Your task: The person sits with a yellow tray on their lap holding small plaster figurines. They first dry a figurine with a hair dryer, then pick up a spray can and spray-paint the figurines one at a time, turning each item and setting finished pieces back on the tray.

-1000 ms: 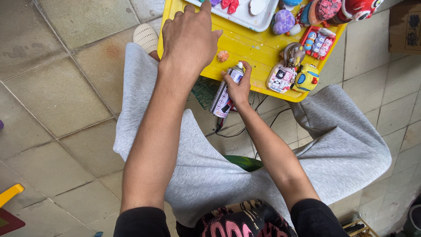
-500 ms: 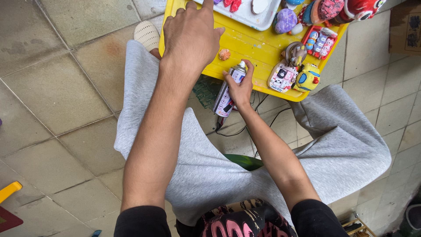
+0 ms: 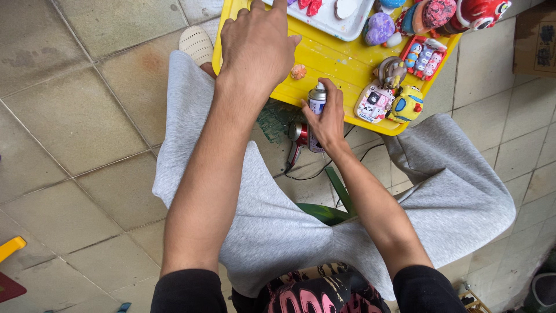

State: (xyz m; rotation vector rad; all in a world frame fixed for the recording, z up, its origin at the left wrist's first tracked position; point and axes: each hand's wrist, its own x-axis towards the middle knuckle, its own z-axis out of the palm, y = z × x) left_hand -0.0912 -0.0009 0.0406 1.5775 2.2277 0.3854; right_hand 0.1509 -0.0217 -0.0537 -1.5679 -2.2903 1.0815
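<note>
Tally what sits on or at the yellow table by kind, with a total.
Spray can, held in the right hand: 1
White tray: 1
Painted figurines on the yellow table, those clearly separable: 6
Small orange piece by the left hand: 1
Total: 9

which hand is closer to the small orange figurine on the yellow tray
Left. The left hand lies just beside the small orange figurine, almost over it; the right hand holds a spray can below the yellow tray edge.
</note>
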